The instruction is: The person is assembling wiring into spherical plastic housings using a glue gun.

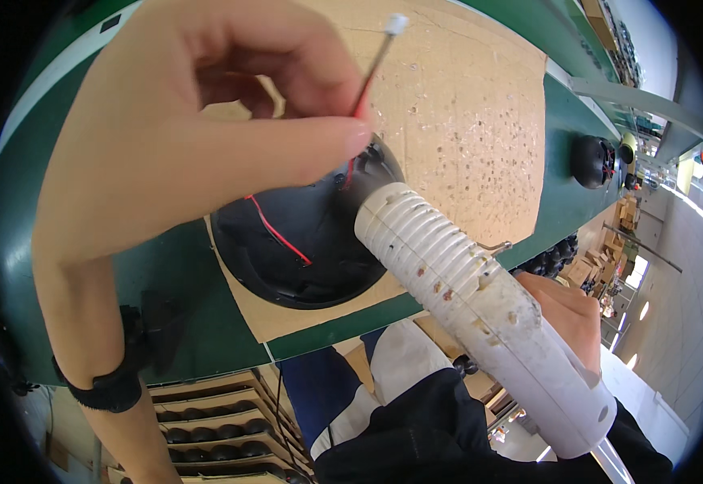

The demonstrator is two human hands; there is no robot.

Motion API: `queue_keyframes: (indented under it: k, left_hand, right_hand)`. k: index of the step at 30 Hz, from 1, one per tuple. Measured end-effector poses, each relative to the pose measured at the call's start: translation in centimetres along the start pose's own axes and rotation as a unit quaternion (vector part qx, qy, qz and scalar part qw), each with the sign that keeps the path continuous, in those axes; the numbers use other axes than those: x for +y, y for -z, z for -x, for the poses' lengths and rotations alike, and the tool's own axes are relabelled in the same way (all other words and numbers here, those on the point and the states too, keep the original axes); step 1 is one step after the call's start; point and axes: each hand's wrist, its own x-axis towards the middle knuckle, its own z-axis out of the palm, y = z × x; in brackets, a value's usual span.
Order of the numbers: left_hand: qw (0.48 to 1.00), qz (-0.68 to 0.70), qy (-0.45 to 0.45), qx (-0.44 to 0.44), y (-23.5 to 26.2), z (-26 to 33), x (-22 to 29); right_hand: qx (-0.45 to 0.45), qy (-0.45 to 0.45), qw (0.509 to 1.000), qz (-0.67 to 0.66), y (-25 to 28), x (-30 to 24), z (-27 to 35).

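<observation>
My left hand [206,137] pinches a red and dark wire lead [374,73] between thumb and forefinger. A small white connector [397,25] tips its free end. Under that hand a black round plastic housing [311,274] lies on the cardboard, with another red wire [279,232] across its face. My right hand [565,310] grips a stained white glue gun [480,306] with a ribbed barrel, partly hidden behind its body. A clear stick [609,461] protrudes from its rear. Its dark nozzle points at the housing beside the pinched wire; the exact contact is hidden.
A glue-spotted cardboard sheet [480,153] covers part of the green table [174,282]. Another black round housing [592,161] stands at the far right. Racks [214,415] holding black round parts are below the near edge, and more black parts [551,256] sit to the right.
</observation>
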Motion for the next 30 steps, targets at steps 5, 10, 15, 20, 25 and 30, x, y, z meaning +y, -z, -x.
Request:
queue_keyframes:
  k: [5, 10, 15, 20, 25, 30]
  left_hand:
    - [0.999, 0.020, 0.047, 0.010, 0.5, 0.7, 0.2]
    - [0.995, -0.016, 0.091, -0.019, 1.7, 1.0, -0.3]
    - [0.999, 0.024, 0.033, 0.030, 0.8, 2.1, -0.7]
    - [0.998, -0.043, 0.045, -0.011, 2.6, 4.1, -0.4]
    - [0.996, -0.054, 0.065, -0.022, 0.3, 7.6, 0.7]
    - [0.967, -0.205, 0.113, 0.096, -4.9, 8.8, 1.2]
  right_hand:
    - [0.016, 0.028, 0.999, -0.021, -0.7, 0.8, -0.5]
    - [-0.003, 0.020, 1.000, -0.008, -0.2, 0.2, -0.2]
    - [0.007, 0.019, 0.999, -0.037, -0.3, 0.3, 0.1]
    - [-0.010, 0.013, 1.000, -0.018, 0.1, -0.1, -0.3]
    - [-0.105, -0.052, 0.993, -0.012, 2.5, -0.7, -0.7]
    - [-0.046, 0.014, 0.993, -0.111, 4.0, 1.3, -0.2]
